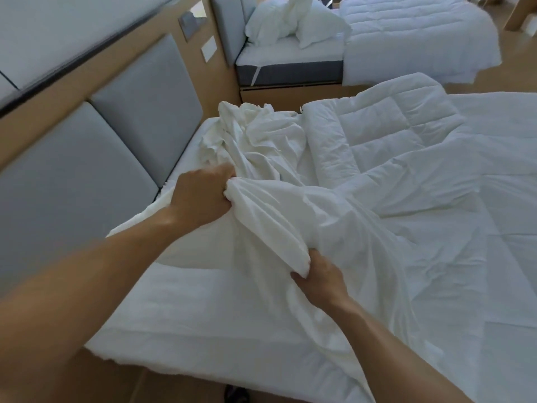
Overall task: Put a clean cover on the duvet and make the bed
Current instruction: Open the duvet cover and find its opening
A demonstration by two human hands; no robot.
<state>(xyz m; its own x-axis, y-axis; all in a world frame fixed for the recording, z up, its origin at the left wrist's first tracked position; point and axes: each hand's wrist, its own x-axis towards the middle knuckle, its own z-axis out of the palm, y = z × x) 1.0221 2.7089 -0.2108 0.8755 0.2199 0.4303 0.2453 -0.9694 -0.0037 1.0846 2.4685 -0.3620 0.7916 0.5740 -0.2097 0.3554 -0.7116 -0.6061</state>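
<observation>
1. On the near bed, at its head end: one white cover, crumpled and loose, lying across the sheet and touching the duvet.
2. Left hand: fingers curled tight round a gathered bunch of the cover, on the headboard side.
3. Right hand: fingers closed on a folded edge of the same cover, nearer the bed's side. The cloth rises as a ridge between the two hands.
4. Duvet: one, quilted and bare, spread over the far and foot parts of the near bed, with its head-end edge rolled up.
5. Progress, as judged: early.
   - The duvet is uncovered, and the cover is not yet opened out or drawn over it.
   - The hands are probably sorting the cover for an edge or corner.
   - Left to do: insert the duvet, shake it flat, close the cover, dress the bed.
6. Count:
   - Beds: two, including the second bed.
   - Duvets: two, including the second duvet.
   - Covers: one.
   - Hands: two.
   - Grey headboard panels behind the near bed: two.
   - Pillows: heaped on the second bed, number unclear.
</observation>
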